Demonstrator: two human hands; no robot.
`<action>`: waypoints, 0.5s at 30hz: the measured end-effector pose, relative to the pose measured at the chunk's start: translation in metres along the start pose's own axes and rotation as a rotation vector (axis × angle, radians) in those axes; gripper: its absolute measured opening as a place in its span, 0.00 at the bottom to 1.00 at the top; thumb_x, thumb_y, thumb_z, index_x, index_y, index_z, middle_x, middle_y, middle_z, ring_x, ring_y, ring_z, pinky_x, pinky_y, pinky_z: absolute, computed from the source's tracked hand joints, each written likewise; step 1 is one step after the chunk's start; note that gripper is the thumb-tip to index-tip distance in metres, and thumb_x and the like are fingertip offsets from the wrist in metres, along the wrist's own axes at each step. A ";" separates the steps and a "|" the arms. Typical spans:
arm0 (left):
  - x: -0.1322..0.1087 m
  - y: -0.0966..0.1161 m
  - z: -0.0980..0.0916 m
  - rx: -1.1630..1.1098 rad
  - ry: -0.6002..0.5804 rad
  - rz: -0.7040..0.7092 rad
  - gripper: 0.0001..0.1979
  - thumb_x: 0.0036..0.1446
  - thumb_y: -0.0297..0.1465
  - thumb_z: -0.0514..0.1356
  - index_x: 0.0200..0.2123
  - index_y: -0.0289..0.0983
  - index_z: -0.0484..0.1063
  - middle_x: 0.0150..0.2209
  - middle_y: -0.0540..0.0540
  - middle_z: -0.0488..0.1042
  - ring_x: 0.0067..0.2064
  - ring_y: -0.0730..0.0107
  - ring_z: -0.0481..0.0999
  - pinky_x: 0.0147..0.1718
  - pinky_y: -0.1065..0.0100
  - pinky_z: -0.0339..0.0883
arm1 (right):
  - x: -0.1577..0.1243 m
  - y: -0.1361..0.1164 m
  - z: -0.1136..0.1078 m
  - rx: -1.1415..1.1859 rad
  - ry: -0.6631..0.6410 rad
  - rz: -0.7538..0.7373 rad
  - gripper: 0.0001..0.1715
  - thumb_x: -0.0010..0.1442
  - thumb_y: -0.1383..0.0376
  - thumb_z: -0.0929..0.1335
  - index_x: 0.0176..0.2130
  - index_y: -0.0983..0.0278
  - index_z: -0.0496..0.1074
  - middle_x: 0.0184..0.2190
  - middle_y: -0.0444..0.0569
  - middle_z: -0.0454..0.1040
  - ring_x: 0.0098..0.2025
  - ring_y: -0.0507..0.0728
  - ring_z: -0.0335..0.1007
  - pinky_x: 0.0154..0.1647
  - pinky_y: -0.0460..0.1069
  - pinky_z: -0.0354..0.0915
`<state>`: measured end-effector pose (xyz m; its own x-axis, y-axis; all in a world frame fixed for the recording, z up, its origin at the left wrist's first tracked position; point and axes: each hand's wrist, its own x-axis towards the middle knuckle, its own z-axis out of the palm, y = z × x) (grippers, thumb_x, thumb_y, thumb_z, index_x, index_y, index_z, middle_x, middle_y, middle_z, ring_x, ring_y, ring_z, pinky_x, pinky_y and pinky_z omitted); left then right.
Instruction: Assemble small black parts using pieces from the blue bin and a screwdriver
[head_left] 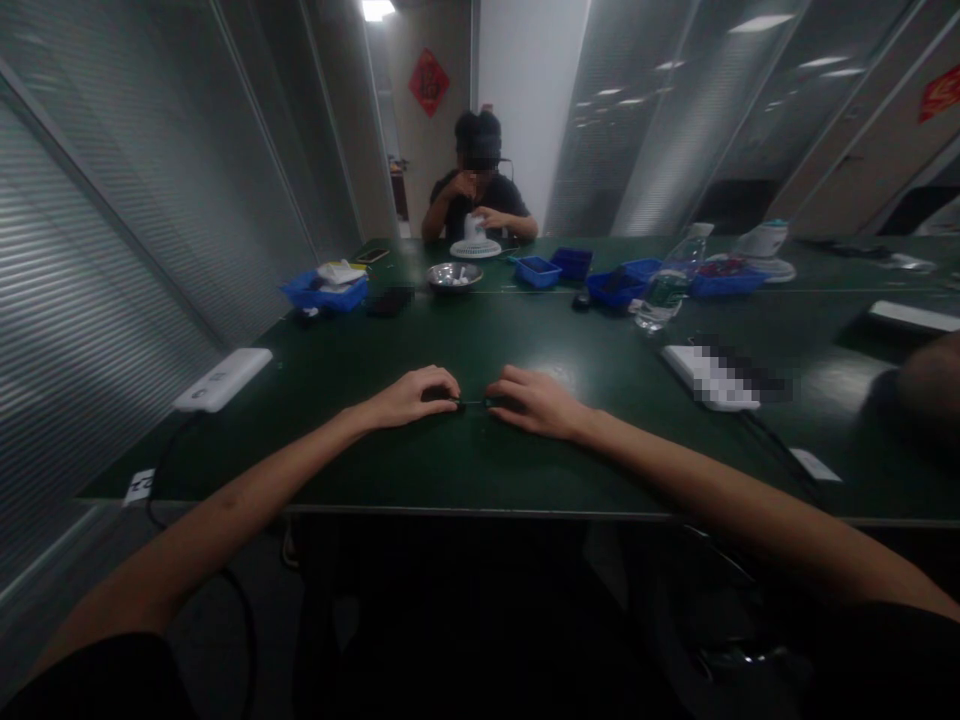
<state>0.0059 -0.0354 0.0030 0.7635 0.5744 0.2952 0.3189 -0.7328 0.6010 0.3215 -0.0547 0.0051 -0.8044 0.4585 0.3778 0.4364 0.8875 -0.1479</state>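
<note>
Low over the green table (pixel 525 470), a thin rod-like tool (pixel 472 403) with dark ends spans the small gap between my hands. Its exact kind is too small and dim to make out. My left hand (pixel 416 397) pinches the left end between thumb and fingers. At the other end, the thumb and fingertips of my right hand (pixel 541 402) close on the dark part. Both hands rest close to the tabletop, palms facing inward, and my fingers partly hide the tool's ends.
Across the table a person holds a white fan (pixel 475 245). Around stand a metal bowl (pixel 454 278), a blue basket (pixel 324 290), more blue trays (pixel 538 271), a water bottle (pixel 664 290) and white power strips (pixel 225 380) on both sides. Another person's arm (pixel 930 385) shows at right.
</note>
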 end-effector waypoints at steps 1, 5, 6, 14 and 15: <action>0.000 0.000 0.000 0.004 0.001 -0.002 0.11 0.70 0.39 0.65 0.48 0.39 0.79 0.50 0.41 0.79 0.53 0.58 0.76 0.56 0.56 0.67 | 0.000 0.000 0.000 -0.001 -0.001 -0.002 0.20 0.76 0.54 0.63 0.57 0.64 0.73 0.47 0.55 0.72 0.43 0.59 0.71 0.42 0.53 0.68; 0.000 -0.001 0.001 0.014 -0.009 -0.008 0.10 0.72 0.39 0.62 0.48 0.40 0.79 0.51 0.42 0.79 0.54 0.58 0.76 0.58 0.55 0.65 | 0.001 -0.003 -0.002 0.001 -0.005 0.010 0.20 0.76 0.54 0.64 0.57 0.63 0.73 0.47 0.55 0.72 0.42 0.59 0.71 0.42 0.53 0.68; 0.000 -0.002 0.001 0.014 -0.013 -0.006 0.10 0.72 0.39 0.61 0.47 0.40 0.79 0.51 0.42 0.79 0.55 0.58 0.76 0.59 0.55 0.65 | 0.001 -0.004 -0.002 0.002 -0.008 0.013 0.20 0.76 0.54 0.64 0.56 0.63 0.73 0.47 0.55 0.72 0.42 0.59 0.71 0.42 0.53 0.68; 0.002 0.001 0.005 0.016 -0.026 0.010 0.11 0.72 0.39 0.62 0.49 0.39 0.78 0.50 0.41 0.77 0.54 0.58 0.75 0.56 0.56 0.66 | 0.003 -0.002 0.001 -0.005 -0.015 -0.014 0.21 0.76 0.53 0.63 0.56 0.64 0.73 0.47 0.55 0.72 0.42 0.59 0.71 0.41 0.53 0.68; 0.003 0.002 0.006 0.020 -0.032 0.014 0.11 0.72 0.39 0.62 0.49 0.39 0.78 0.50 0.41 0.77 0.54 0.58 0.75 0.57 0.56 0.66 | 0.003 -0.002 0.002 -0.004 -0.016 -0.014 0.21 0.76 0.53 0.64 0.57 0.64 0.73 0.47 0.55 0.72 0.41 0.59 0.71 0.41 0.53 0.68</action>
<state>0.0121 -0.0373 0.0005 0.7853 0.5523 0.2797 0.3189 -0.7481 0.5819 0.3180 -0.0547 0.0049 -0.8165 0.4471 0.3652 0.4270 0.8935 -0.1392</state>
